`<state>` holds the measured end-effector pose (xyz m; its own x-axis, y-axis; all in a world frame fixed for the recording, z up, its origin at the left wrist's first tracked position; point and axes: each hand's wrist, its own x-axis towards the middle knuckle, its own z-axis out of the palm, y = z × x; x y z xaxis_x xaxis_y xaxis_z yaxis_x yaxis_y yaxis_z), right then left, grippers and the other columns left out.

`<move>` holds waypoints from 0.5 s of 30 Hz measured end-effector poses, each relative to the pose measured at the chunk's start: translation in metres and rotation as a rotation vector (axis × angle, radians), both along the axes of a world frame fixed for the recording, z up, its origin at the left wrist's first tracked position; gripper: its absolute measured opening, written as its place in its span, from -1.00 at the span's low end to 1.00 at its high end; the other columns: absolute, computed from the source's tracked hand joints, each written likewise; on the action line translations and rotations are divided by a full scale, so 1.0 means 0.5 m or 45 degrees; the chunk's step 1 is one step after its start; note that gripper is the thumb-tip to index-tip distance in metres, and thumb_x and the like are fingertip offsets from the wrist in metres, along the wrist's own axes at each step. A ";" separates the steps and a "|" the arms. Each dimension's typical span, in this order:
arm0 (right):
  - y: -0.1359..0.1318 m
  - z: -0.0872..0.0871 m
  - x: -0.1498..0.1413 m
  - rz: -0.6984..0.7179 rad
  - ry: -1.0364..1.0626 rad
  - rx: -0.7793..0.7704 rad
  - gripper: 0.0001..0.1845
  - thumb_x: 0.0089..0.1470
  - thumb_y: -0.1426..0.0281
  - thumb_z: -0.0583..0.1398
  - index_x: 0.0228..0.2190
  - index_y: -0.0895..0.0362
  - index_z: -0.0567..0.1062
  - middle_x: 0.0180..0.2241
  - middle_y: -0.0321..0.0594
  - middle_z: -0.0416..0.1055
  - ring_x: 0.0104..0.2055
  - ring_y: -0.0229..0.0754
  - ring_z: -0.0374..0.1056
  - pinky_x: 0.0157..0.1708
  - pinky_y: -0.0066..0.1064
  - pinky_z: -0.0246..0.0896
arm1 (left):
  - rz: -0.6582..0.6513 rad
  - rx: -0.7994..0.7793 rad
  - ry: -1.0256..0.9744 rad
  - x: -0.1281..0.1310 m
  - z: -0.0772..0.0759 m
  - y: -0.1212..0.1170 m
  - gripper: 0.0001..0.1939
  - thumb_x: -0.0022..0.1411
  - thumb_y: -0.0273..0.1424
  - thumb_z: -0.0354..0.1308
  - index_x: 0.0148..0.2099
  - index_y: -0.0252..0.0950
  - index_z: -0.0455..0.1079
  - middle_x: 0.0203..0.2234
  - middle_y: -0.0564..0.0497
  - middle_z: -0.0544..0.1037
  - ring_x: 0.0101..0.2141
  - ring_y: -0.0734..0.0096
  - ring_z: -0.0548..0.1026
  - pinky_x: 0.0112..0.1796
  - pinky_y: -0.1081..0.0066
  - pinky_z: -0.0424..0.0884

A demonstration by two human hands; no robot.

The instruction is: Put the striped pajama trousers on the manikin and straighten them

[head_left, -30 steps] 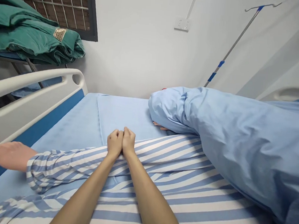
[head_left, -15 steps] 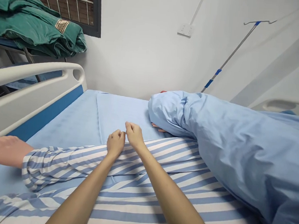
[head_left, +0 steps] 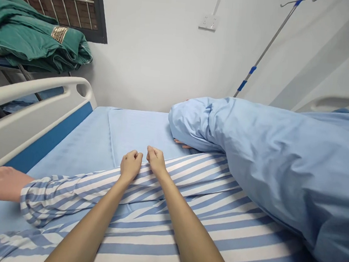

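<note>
Both my arms reach forward over a figure in blue and white striped pyjamas (head_left: 166, 224) lying on a bed. My left hand (head_left: 130, 166) is curled into a fist and rests on the far edge of the striped cloth. My right hand (head_left: 156, 161) is also closed, a small gap to the right of it, on the same edge. Whether either fist pinches the cloth is hidden. A striped sleeve (head_left: 65, 193) stretches left and ends in the lying person's bare hand (head_left: 0, 182) near the bed rail.
A bunched light blue duvet (head_left: 270, 155) covers the right side of the bed. A white and blue side rail (head_left: 32, 114) runs along the left over the blue sheet (head_left: 125, 131). Green folded bedding (head_left: 32, 41) lies on a rack behind. A drip pole (head_left: 260, 57) leans by the wall.
My two fists, pressed together a second ago, have parted slightly, the right one shifting right. The view has shifted a little; the lying person has stayed still.
</note>
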<state>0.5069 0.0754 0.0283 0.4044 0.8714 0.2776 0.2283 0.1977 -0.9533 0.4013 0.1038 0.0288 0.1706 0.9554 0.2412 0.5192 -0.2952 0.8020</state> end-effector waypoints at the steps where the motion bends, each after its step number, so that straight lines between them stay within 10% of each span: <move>1: 0.001 0.001 0.002 0.013 0.062 0.013 -0.54 0.08 0.14 -0.02 -0.74 0.11 0.15 -0.75 -0.41 0.04 -0.67 -0.37 -0.04 -0.62 -0.49 -0.10 | -0.001 -0.037 -0.044 0.005 0.007 0.001 -0.70 0.03 -0.31 -0.06 -0.68 -0.27 0.03 -0.76 0.17 0.08 -0.63 0.57 0.08 -0.54 0.48 -0.03; 8: 0.004 0.006 0.013 0.060 0.568 0.043 -0.58 -0.01 0.15 0.05 -0.72 0.08 0.06 -0.80 -0.48 -0.08 -0.74 -0.41 -0.18 -0.71 -0.49 -0.22 | -0.080 -0.251 -0.583 0.089 0.049 -0.010 -0.74 0.01 -0.32 -0.06 -0.64 -0.24 0.01 -0.76 0.19 0.07 -0.66 0.58 0.08 -0.59 0.50 0.03; 15: 0.003 0.007 0.018 -0.097 0.525 0.126 -0.57 -0.02 0.12 0.06 -0.71 0.09 0.05 -0.74 -0.46 -0.06 -0.67 -0.40 -0.11 -0.66 -0.50 -0.09 | 0.070 0.077 -0.161 0.109 -0.004 -0.047 -0.71 0.17 -0.34 -0.19 -0.59 -0.24 0.06 -0.68 0.12 0.23 -0.58 0.52 0.18 -0.49 0.47 0.07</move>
<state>0.5159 0.0767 0.0318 0.5611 0.8121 0.1601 -0.1507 0.2905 -0.9449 0.4558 0.0805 0.0266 0.0833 0.9454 0.3151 0.4320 -0.3192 0.8435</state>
